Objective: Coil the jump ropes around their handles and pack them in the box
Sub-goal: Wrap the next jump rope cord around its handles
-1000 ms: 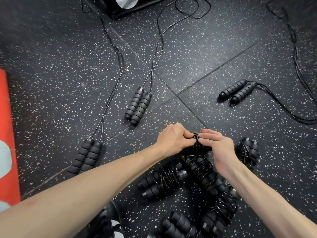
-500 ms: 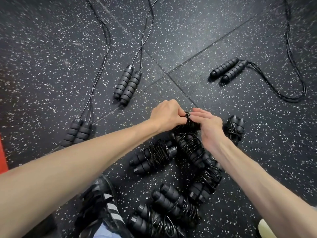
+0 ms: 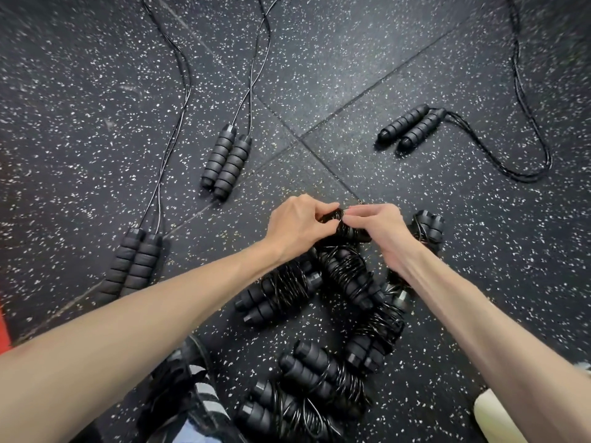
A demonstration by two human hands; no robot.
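Three uncoiled jump ropes (image 3: 225,163) beyond coiled bundles (image 3: 278,294), shoe (image 3: 192,391) below.

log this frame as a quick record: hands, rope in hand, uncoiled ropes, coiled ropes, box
left hand: pinching the cord end of the held rope
right hand: pinching the same cord end
held rope: nearly wound, between both hands
uncoiled ropes: three, handle pairs at left, centre, right
coiled ropes: pile on the floor below the hands
box: not in view
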